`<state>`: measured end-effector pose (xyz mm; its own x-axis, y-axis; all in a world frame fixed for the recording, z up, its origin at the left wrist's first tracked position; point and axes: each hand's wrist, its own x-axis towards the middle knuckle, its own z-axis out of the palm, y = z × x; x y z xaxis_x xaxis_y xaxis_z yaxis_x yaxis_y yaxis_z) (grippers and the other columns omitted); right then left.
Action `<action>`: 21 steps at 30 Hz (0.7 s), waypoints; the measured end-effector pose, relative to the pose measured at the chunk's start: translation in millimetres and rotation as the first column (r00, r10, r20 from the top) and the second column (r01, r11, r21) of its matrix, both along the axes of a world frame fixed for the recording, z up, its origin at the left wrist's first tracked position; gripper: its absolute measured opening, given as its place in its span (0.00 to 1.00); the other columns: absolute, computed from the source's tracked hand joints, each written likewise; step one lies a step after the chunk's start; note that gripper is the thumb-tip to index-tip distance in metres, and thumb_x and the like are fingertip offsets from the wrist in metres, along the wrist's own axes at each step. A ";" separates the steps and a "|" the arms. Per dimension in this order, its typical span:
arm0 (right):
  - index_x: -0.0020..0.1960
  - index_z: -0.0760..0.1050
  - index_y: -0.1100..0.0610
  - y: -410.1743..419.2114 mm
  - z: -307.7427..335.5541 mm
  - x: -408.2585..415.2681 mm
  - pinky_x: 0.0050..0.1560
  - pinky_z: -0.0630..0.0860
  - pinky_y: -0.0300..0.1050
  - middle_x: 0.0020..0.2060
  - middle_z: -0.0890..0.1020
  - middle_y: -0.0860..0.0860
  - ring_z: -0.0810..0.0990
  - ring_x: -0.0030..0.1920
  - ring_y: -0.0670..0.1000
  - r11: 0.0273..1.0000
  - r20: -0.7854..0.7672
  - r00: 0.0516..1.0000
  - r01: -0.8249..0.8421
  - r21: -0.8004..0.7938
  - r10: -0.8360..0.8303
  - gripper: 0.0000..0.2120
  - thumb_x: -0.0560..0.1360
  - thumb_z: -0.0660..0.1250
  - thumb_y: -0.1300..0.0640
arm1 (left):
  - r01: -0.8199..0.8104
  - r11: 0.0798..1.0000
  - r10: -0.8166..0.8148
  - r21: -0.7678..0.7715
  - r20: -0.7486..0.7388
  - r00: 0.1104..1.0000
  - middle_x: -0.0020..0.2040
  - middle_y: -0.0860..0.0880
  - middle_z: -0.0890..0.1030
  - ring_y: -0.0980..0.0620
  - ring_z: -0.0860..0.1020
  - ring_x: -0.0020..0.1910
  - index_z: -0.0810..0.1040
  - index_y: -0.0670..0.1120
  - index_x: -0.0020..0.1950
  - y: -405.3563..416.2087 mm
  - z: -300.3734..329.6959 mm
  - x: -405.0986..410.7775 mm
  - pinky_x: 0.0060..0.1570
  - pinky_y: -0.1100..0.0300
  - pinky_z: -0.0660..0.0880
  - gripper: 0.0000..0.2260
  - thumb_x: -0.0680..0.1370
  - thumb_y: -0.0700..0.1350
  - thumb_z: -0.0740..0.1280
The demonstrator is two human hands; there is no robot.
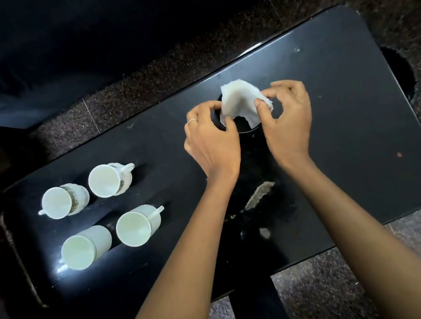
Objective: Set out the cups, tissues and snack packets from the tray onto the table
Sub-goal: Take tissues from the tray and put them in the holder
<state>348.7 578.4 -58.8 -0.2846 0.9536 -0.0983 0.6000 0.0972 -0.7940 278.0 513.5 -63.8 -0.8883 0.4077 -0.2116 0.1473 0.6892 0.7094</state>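
A bent stack of white tissues [238, 101] is held over a black round holder [243, 124] near the middle of the black table [348, 115]. My left hand [211, 138] pinches its left edge and my right hand [287, 122] pinches its right edge. Several white cups stand in a group on the table's left part: two patterned ones at the back [63, 200] [110, 179] and two plain ones in front [85, 246] [138, 224]. No tray or snack packets are in view.
A dark sofa [74, 37] fills the far side beyond a strip of speckled floor [188, 60]. A small red speck [399, 154] lies on the table's right part. A dark round object [399, 71] sits past the right end.
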 end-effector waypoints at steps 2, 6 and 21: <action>0.47 0.80 0.57 -1.0 -3.1 0.6 0.61 0.66 0.47 0.56 0.76 0.53 0.74 0.58 0.53 0.998 0.071 0.995 -0.070 -0.002 0.070 0.05 0.73 0.68 0.59 | 0.009 0.998 -0.012 0.060 0.052 0.999 0.56 0.57 0.77 0.56 0.75 0.56 0.71 0.53 0.58 -2.8 -1.4 1.1 0.56 0.50 0.73 0.17 0.72 0.43 0.70; 0.52 0.78 0.57 -5.6 -3.4 2.7 0.59 0.70 0.45 0.55 0.75 0.52 0.74 0.54 0.48 0.999 -0.001 0.999 -0.054 0.006 0.054 0.08 0.73 0.67 0.59 | -0.014 0.984 -0.009 0.178 0.129 0.992 0.60 0.60 0.78 0.60 0.75 0.59 0.70 0.55 0.65 -4.9 -2.3 4.3 0.54 0.66 0.71 0.21 0.74 0.44 0.68; 0.59 0.77 0.57 -4.3 -1.4 1.9 0.52 0.77 0.38 0.54 0.79 0.50 0.78 0.50 0.45 0.993 -0.086 0.996 0.024 -0.115 -0.034 0.14 0.74 0.67 0.57 | -0.126 0.936 0.054 0.328 0.220 0.974 0.57 0.53 0.82 0.59 0.79 0.56 0.78 0.46 0.62 -7.6 -10.1 -3.5 0.59 0.64 0.74 0.13 0.78 0.39 0.64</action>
